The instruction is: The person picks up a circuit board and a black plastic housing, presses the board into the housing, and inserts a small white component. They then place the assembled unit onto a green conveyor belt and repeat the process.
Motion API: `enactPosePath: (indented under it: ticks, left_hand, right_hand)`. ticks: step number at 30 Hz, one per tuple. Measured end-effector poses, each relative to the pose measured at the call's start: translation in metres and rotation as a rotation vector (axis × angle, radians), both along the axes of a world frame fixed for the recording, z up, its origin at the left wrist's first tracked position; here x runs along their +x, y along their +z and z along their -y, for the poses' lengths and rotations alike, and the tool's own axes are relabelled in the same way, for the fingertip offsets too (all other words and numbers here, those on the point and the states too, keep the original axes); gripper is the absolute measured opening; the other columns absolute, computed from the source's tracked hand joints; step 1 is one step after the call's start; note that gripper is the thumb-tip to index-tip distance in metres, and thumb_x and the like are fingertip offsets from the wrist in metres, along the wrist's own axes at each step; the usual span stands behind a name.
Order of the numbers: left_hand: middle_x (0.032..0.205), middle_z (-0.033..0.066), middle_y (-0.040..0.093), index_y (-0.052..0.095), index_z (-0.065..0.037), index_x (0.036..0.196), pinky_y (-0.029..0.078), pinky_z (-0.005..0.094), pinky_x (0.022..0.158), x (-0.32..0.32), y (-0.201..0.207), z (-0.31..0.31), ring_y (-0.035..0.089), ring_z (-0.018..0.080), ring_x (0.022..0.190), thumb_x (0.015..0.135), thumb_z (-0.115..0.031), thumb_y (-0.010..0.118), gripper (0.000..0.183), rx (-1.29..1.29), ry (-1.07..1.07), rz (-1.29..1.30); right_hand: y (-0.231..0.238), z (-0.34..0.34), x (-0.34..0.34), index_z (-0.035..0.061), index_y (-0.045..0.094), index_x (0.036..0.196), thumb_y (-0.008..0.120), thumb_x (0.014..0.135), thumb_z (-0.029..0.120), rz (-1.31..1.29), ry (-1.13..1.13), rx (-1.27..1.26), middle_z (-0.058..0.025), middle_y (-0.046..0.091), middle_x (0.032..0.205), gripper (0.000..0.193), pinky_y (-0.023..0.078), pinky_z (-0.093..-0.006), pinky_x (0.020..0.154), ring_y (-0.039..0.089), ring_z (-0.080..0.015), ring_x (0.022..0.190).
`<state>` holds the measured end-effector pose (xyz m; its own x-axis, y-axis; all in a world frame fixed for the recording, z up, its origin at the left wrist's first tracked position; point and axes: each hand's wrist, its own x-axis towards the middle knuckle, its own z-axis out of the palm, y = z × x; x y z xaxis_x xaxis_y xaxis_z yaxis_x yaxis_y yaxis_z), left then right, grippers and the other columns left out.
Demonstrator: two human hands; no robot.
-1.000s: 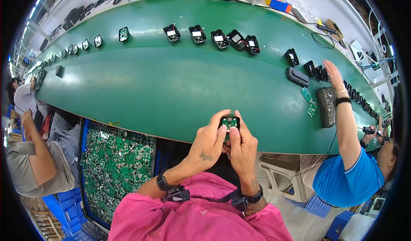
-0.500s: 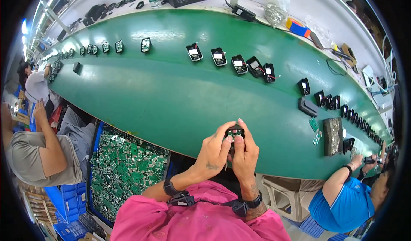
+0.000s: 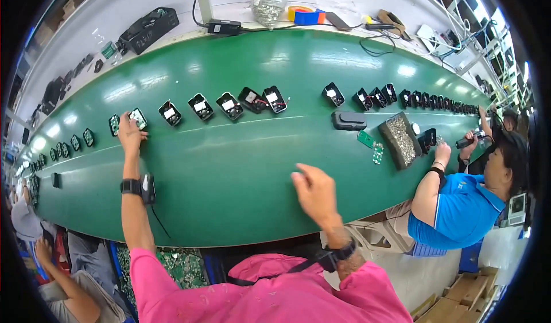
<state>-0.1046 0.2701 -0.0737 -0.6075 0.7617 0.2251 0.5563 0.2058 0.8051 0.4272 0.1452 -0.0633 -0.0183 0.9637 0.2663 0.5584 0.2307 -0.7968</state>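
Observation:
My left hand (image 3: 132, 132) reaches out to the far left part of the green work surface. Its fingers are on a small black case with a green circuit board (image 3: 138, 118) inside, and they partly cover it. Right beside that case stands another black case with a board (image 3: 114, 124). My right hand (image 3: 317, 194) hovers over the middle of the green surface with nothing in it, thumb and forefinger apart. Beyond it lies a row of open black cases, among them one with a white label and a red wire (image 3: 275, 99).
A dark tray of small metal parts (image 3: 400, 141) lies at right, beside loose green circuit boards (image 3: 365, 139) and a closed black case (image 3: 348, 120). A co-worker in blue (image 3: 459, 211) sits at right. Below the left edge is a bin of circuit boards (image 3: 181, 268).
Both hands held the case together near me. Now my left hand has carried it to the far left row, and my right hand has let go. The view has turned right.

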Motion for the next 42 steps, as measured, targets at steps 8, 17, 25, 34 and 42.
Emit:
enactPosePath:
  ticks: [8, 17, 25, 34, 42]
  left_hand:
    - [0.147, 0.0284, 0.045, 0.034, 0.007, 0.149, 0.036, 0.0437, 0.114, 0.120, 0.025, 0.012, 0.044, 0.0413, 0.137, 0.080, -0.041, 0.078, 0.095, 0.027, -0.263, -0.626]
    - [0.109, 0.0181, 0.070, 0.055, 0.003, 0.128, 0.053, 0.0399, 0.083, 0.125, 0.019, 0.009, 0.068, 0.0332, 0.095, 0.071, -0.030, 0.084, 0.072, 0.030, -0.243, -0.443]
    - [0.087, 0.0102, 0.069, 0.055, 0.000, 0.130, 0.052, 0.0262, 0.060, 0.309, 0.046, 0.138, 0.063, 0.0117, 0.065, 0.064, -0.020, 0.089, 0.077, -0.093, -0.619, 0.154]
    - [0.119, 0.0165, 0.063, 0.050, -0.001, 0.139, 0.059, 0.0306, 0.072, 0.373, 0.053, 0.213, 0.071, 0.0198, 0.079, 0.068, -0.016, 0.087, 0.080, -0.104, -0.691, 0.329]
    - [0.140, 0.0137, 0.051, 0.049, -0.007, 0.141, 0.062, 0.0329, 0.081, 0.379, 0.061, 0.226, 0.070, 0.0217, 0.097, 0.070, 0.000, 0.082, 0.078, -0.045, -0.865, 0.343]
  right_hand:
    - [0.004, 0.025, 0.120, -0.0051, 0.070, 0.108, 0.066, 0.095, 0.015, 0.059, -0.449, -0.142, -0.0100, 0.069, 0.082, 0.024, 0.049, -0.0291, 0.064, 0.058, -0.0114, 0.069]
    - [-0.004, -0.017, 0.081, -0.0029, 0.069, 0.108, 0.070, 0.091, 0.016, 0.082, -0.216, -0.028, -0.0121, 0.060, 0.068, 0.026, 0.047, -0.0311, 0.061, 0.057, -0.0170, 0.062]
    - [-0.011, -0.060, 0.188, -0.0017, 0.061, 0.113, 0.072, 0.089, 0.034, 0.761, -0.272, 0.027, -0.0167, 0.060, 0.097, 0.045, 0.055, -0.0458, 0.073, 0.067, -0.0376, 0.078]
    - [0.030, -0.020, 0.156, -0.0033, 0.060, 0.099, 0.054, 0.101, 0.015, 0.371, 0.035, -0.076, -0.0146, 0.068, 0.082, 0.019, 0.054, -0.0345, 0.055, 0.068, -0.0253, 0.067]
    - [0.034, 0.054, 0.061, 0.0007, 0.061, 0.102, 0.056, 0.101, 0.012, -1.266, 0.036, -0.634, -0.0058, 0.065, 0.081, 0.012, 0.042, -0.0217, 0.048, 0.058, -0.0121, 0.058]
